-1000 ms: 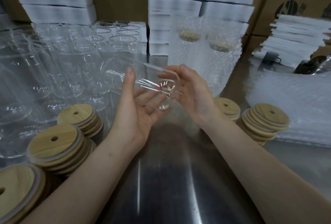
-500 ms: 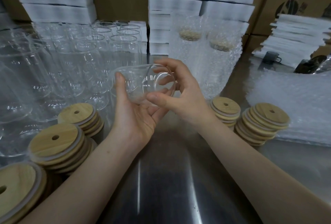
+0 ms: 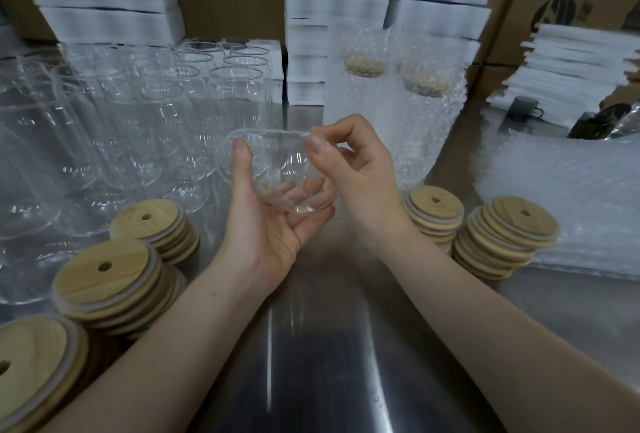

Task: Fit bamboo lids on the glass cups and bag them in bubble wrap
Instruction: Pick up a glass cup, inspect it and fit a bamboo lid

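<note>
A clear glass cup (image 3: 277, 169) lies tilted between both hands above the steel table (image 3: 311, 346). My left hand (image 3: 266, 221) cradles it from below, thumb up against its side and fingers under its base. My right hand (image 3: 356, 173) pinches the cup's rim with thumb and forefinger. Stacks of bamboo lids (image 3: 110, 280) with a centre hole stand at the left, and more bamboo lids (image 3: 509, 232) at the right. Several empty glass cups (image 3: 138, 121) crowd the back left. Two lidded cups in bubble wrap (image 3: 394, 103) stand behind the hands.
A pile of bubble-wrap bags (image 3: 561, 197) lies at the right. White foam stacks (image 3: 336, 17) and cardboard boxes (image 3: 554, 0) line the back. A dark mug (image 3: 523, 114) sits at the far right.
The cup has turned in my hands, base now down toward my left fingers. My right hand shifted from wrapping the cup's end to pinching its rim.
</note>
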The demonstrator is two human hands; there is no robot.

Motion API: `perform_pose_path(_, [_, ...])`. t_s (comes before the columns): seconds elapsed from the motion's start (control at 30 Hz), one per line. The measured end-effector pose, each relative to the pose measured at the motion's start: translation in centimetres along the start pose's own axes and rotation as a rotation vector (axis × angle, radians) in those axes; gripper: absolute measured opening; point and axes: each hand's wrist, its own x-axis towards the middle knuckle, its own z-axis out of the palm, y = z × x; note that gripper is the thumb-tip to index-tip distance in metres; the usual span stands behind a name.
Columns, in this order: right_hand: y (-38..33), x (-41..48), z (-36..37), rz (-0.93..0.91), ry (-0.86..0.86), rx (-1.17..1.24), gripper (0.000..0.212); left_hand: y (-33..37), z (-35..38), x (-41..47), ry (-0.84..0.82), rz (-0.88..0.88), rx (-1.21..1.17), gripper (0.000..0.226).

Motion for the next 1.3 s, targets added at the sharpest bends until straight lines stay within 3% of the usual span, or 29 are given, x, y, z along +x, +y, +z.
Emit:
perform_pose_path(0.17, [0.2,0.6,-0.4,0.014,0.005,0.003,0.005,0.0,-0.3,0.1,0.002,-0.012,-0.038,0.094])
perform_pose_path(0.37, [0.6,1.4,-2.0,0.073,-0.244,0.102,0.044,0.2,-1.0,0.4,-0.016,0.018,-0.090,0.087])
perform_pose_path(0.6, [0.7,1.9,-2.8,0.111,-0.453,0.065,0.060,0.6,-0.9,0.5,-0.033,0.066,-0.188,0.078])
perform_pose_path(1.0, [-0.5,1.1,-1.7,-0.006,-0.350,-0.206,0.070,0.2,-0.7,0.4,-0.083,0.001,-0.269,0.083])
perform_pose_path(1.13, [-0.3,0.9,-1.3,-0.064,-0.262,-0.252,0.064,0.1,-0.5,0.3,-0.113,-0.005,-0.273,0.083])
perform_pose_path(1.3, [0.4,0.5,-0.4,-0.037,-0.110,-0.127,0.045,-0.3,-0.3,0.5,-0.155,0.014,-0.197,0.082])
